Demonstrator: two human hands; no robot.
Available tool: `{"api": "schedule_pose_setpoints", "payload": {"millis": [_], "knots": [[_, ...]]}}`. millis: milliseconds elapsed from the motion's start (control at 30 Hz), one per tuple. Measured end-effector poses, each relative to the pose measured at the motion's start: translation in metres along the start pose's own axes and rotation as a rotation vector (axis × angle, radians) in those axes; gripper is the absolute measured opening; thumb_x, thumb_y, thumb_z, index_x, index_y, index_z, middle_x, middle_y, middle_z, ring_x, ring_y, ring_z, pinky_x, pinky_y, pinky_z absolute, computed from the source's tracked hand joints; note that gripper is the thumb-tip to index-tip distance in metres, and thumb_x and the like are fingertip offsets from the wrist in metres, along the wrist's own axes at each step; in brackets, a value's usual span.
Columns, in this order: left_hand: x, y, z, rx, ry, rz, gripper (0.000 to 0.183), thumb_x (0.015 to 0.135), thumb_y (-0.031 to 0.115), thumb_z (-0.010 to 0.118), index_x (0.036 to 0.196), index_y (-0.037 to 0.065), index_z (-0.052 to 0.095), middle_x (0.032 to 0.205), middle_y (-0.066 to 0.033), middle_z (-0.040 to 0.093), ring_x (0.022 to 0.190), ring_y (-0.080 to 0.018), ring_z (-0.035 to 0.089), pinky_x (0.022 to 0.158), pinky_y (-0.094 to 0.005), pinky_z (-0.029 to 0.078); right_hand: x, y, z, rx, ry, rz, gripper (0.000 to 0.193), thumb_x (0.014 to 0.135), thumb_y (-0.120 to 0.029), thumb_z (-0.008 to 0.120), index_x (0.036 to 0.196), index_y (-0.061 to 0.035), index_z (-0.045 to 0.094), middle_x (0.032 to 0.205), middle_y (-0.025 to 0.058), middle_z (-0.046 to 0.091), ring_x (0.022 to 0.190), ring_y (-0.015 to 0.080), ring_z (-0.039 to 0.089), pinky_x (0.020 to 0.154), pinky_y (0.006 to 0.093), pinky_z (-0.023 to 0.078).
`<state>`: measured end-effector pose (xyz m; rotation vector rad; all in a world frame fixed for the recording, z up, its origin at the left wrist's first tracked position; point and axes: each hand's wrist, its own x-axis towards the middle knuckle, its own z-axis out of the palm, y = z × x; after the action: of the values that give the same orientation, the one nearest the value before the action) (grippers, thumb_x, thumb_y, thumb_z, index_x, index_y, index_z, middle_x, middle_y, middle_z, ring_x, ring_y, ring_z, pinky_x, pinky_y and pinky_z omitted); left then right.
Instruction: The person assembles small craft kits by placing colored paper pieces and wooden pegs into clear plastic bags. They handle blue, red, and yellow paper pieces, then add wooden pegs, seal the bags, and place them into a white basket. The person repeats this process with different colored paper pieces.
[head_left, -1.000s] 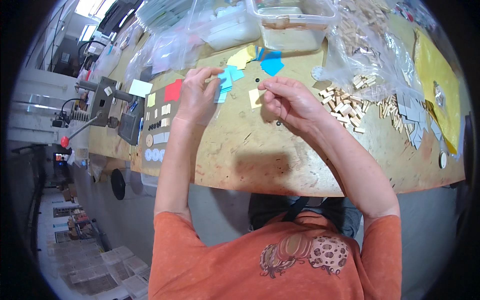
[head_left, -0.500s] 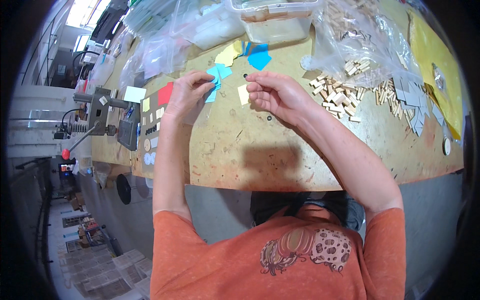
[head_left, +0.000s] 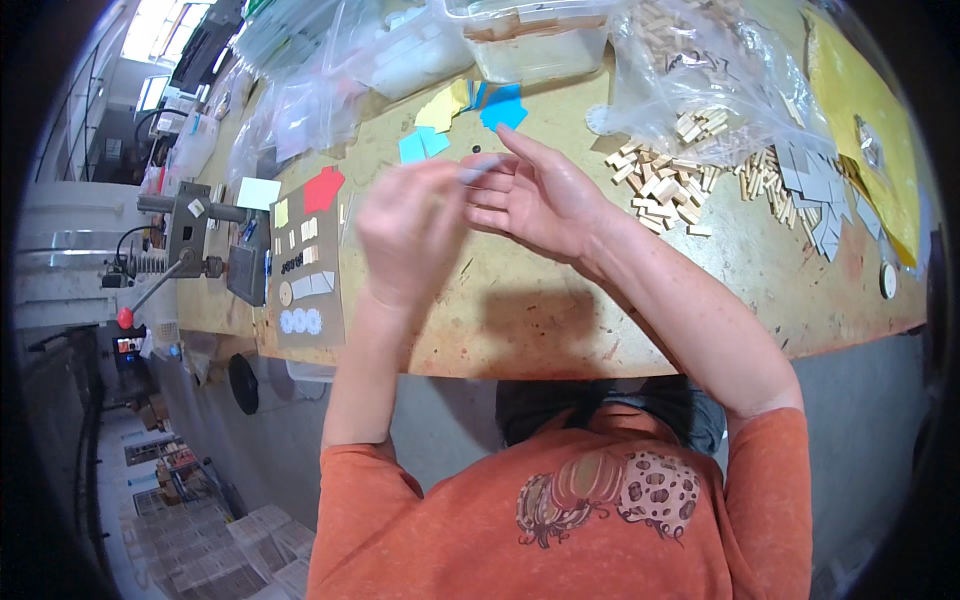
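Bits (head_left: 309, 228) sit on the board (head_left: 331, 245) at nine o'clock, blocks (head_left: 665, 187) loose at two; right hand (head_left: 548, 200) half open, palm bare, left hand (head_left: 412, 225) too blurry to tell.

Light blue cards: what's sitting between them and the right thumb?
In the head view, a small black round piece lies between the light blue cards and the right thumb.

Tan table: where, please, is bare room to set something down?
Two bare patches, nearest the person: between left forearm and right forearm; between right forearm and far-right round white disc. Crowded: far side, with clear plastic bags; around pale rectangular wooden blocks; on grey rectangular board.
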<state>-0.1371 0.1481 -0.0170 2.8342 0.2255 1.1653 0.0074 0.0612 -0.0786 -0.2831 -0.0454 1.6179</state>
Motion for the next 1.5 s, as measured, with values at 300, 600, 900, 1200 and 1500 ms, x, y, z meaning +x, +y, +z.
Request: {"api": "schedule_pose_setpoints", "payload": {"millis": [300,600,900,1200,1500], "knots": [[0.001,-0.047,-0.005,-0.165,-0.270,-0.430,0.019,0.080,0.008,0.074,0.097,0.001,0.068,0.090,-0.0060,0.067,0.079,-0.0157,0.065,0.068,-0.0279,0.050,-0.004,-0.005,0.009,-0.060,0.149,-0.212,0.040,0.101,-0.011,0.040,0.137,0.0044,0.035,0.139,0.0216,0.047,0.124,0.0358,0.053,0.105,0.0467,0.047],[-0.017,-0.124,0.006,-0.467,-0.483,-0.614,0.025,0.079,0.003,0.076,0.102,0.001,0.068,0.097,-0.0031,0.060,0.083,-0.0113,0.061,0.073,-0.0251,0.050,-0.002,-0.029,0.007,-0.021,0.244,-0.337,0.033,0.100,-0.007,0.037,0.131,0.0035,0.043,0.134,0.0217,0.051,0.124,0.0359,0.053,0.104,0.0472,0.047],[-0.017,-0.138,0.003,-0.317,-0.471,-0.535,0.014,0.088,0.009,0.068,0.099,0.000,0.069,0.092,-0.0054,0.065,0.084,-0.0119,0.063,0.073,-0.0270,0.050,-0.001,-0.014,0.005,-0.055,0.224,-0.228,0.032,0.098,-0.007,0.044,0.129,0.0028,0.045,0.133,0.0204,0.053,0.122,0.0342,0.055,0.104,0.0455,0.047],[0.008,-0.032,0.000,0.080,-0.026,-0.037,0.012,0.080,0.001,0.070,0.092,0.004,0.071,0.090,-0.0105,0.071,0.078,-0.0198,0.068,0.066,-0.0298,0.054,0.003,-0.007,-0.007,0.066,0.149,-0.097,0.040,0.100,-0.020,0.049,0.129,0.0053,0.040,0.130,0.0239,0.053,0.120,0.0338,0.056,0.099,0.0453,0.051],[0.002,-0.012,0.000,-0.365,-0.318,-0.317,0.019,0.080,0.006,0.074,0.098,0.004,0.071,0.088,-0.0052,0.070,0.081,-0.0134,0.066,0.070,-0.0273,0.052,0.002,0.000,-0.010,-0.045,0.076,-0.131,0.053,0.095,0.000,0.050,0.142,0.0059,0.028,0.134,0.0241,0.050,0.123,0.0333,0.055,0.102,0.0445,0.048]]}}
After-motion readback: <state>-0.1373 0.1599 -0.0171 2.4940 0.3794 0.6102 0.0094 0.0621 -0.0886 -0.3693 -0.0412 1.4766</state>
